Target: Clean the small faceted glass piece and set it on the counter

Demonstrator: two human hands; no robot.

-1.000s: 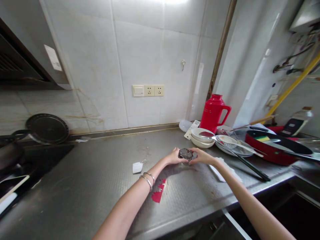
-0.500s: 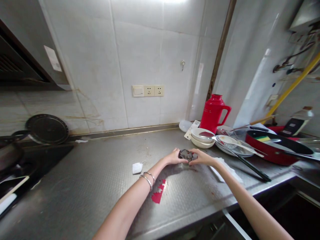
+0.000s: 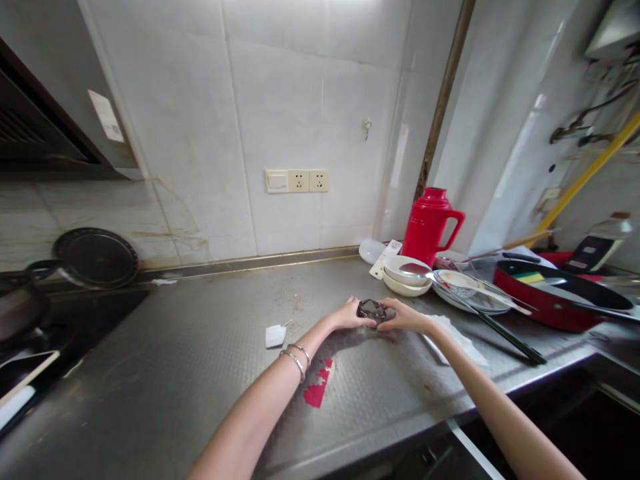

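Item: small dark lid (image 3: pixel 374 309), just left of the bowls (image 3: pixel 404 275), on the counter (image 3: pixel 200 360). I see left hand (image 3: pixel 346 314) and right hand (image 3: pixel 406 316) closed around it from either side.

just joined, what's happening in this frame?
A person stands at a steel kitchen counter with both arms stretched out. The left hand and right hand grip a small dark, shiny object between them, just above the counter; what it is cannot be told. To the right sit stacked bowls, a red thermos jug and a red pan. A torn red scrap and a small white packet lie nearer the person.
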